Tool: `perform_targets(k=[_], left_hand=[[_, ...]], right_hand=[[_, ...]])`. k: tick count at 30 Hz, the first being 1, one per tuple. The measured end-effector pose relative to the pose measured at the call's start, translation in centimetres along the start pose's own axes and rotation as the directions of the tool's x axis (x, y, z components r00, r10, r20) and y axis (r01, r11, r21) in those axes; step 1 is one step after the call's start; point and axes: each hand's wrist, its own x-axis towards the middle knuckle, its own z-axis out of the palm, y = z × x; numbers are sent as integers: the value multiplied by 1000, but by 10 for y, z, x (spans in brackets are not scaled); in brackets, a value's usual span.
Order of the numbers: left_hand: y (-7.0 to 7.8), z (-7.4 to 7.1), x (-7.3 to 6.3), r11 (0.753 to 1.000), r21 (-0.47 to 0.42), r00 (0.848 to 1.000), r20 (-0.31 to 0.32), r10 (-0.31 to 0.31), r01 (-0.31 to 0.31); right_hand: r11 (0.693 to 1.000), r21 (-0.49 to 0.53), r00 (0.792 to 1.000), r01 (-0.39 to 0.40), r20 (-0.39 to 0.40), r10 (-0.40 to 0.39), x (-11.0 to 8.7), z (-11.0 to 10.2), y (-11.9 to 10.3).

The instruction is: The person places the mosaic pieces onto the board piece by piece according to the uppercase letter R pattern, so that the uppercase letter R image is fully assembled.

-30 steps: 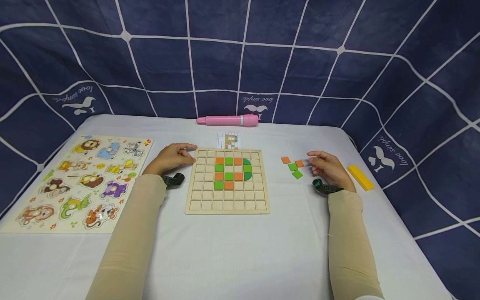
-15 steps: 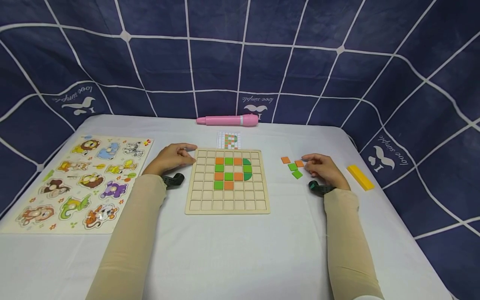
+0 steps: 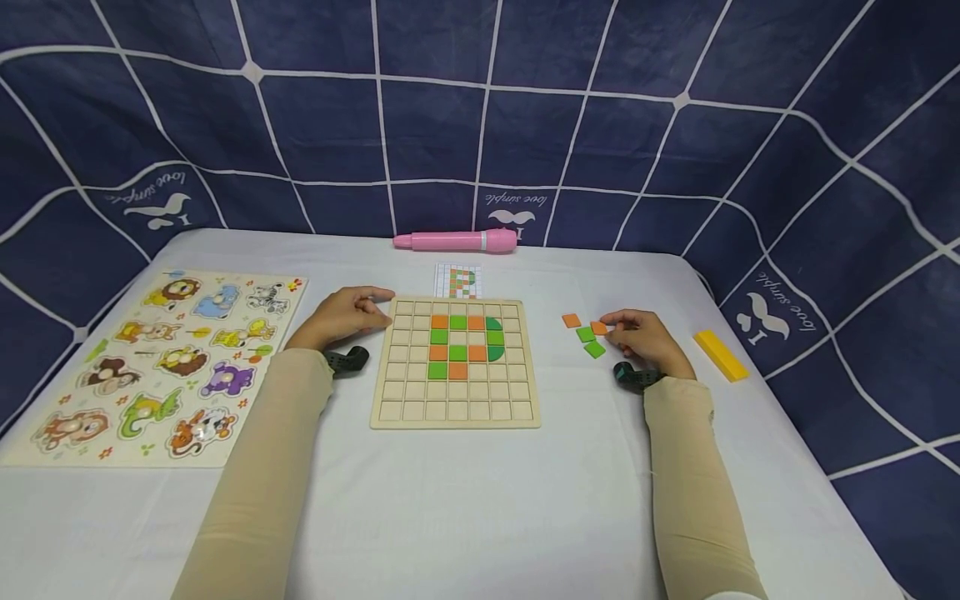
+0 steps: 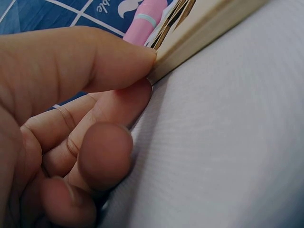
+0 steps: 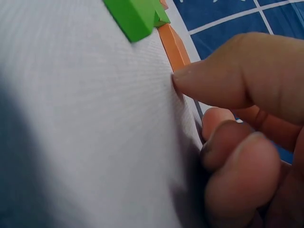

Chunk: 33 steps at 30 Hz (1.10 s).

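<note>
In the head view, a wooden grid board [image 3: 457,417] lies flat, with green and orange tiles set in its cells. My left hand [image 3: 341,317] touches the board's left edge near the far corner, its thumb [image 4: 123,59] against the edge and index finger reaching to the corner. To the right of the board my right hand [image 3: 645,340] pinches an orange square tile [image 3: 598,328] at its right end between thumb and index finger. The right wrist view shows the thumb [image 5: 204,83] at the end of that orange tile [image 5: 173,47]; the index fingertip is hidden there.
Beside the pinched tile lie another orange tile [image 3: 572,320] and two green tiles [image 3: 594,349]. A pattern card [image 3: 441,279] and a pink microphone-shaped toy [image 3: 450,242] are behind the board. An animal puzzle board [image 3: 112,446] is at left, a yellow block [image 3: 722,356] at right.
My right hand has moved left from beside the loose tiles to the orange tile and its thumb and index finger have come onto it. My left hand has stayed at the board's edge.
</note>
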Motion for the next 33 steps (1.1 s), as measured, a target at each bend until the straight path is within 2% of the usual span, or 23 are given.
perform_targets(k=[9,16,20,25,33], left_hand=[[0,-1,0,1000,27,1000,-8,4,-4],[0,0,0,1000,7,1000,-5,5,-5],[0,0,-1,1000,4,1000,-5,7,-7],[1,0,-1,1000,11,1000,-2,11,-11],[4,0,-3,1000,28,1000,-5,11,-11]], right_hand=[[998,-25,998,-54,-38,53,1,0,-2],[998,13,997,-53,-57,54,0,2,-3],[999,-14,997,-49,-59,48,0,3,-6],[998,-55,998,11,-54,-14,0,7,-17],[990,-42,991,132,-12,-132,3,27,-45]])
